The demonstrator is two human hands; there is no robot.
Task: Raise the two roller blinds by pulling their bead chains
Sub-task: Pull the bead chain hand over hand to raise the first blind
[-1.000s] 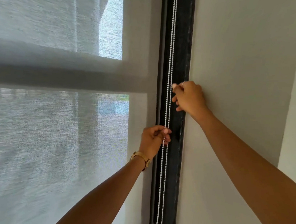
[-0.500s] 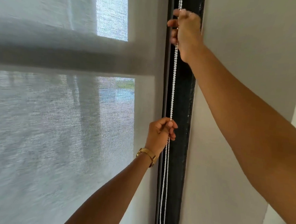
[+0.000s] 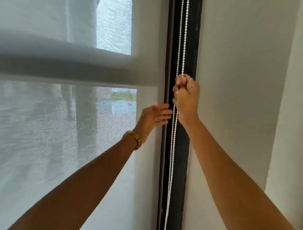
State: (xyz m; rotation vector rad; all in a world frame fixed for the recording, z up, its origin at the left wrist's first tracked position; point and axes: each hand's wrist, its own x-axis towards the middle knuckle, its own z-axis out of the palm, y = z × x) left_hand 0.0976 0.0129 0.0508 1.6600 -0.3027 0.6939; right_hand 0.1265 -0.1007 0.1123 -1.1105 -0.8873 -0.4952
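the right hand [image 3: 186, 97] is fisting tight round the white beaded plastic chain [image 3: 173, 134] hanging along the dark window frame [image 3: 191, 45], the left hand [image 3: 153, 116] is hovering beside it with fingers spread wide and empty, and one-handed tugging could be letting beads slip

No readable text, label, brand, number or sign shows anywhere in the head view.
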